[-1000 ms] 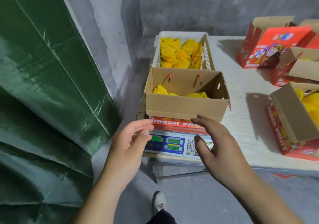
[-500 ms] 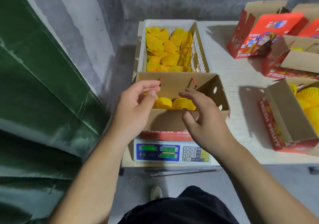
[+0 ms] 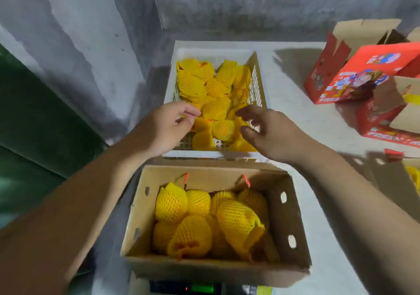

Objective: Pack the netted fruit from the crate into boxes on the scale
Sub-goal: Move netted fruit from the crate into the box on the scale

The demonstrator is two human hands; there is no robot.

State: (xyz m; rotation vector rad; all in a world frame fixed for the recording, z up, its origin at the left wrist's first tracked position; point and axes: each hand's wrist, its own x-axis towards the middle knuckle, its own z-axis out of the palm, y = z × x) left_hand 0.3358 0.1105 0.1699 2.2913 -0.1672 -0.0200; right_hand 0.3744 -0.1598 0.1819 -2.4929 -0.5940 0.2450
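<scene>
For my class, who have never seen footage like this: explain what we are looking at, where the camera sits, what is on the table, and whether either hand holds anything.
There is no machine here, only a person working with bare hands. The single picture comes from a camera worn on the person's head, looking forward and down, so both forearms reach in from the bottom.

On the white table stands a white plastic crate with yellow netted fruit inside. Nearer the person is an open cardboard box, partly filled with the same fruit, sitting on a scale whose green display just shows. Red printed fruit boxes stand to the right.

The left hand and the right hand reach over the crate's near end with fingers loosely spread. Neither grips a fruit yet.
</scene>
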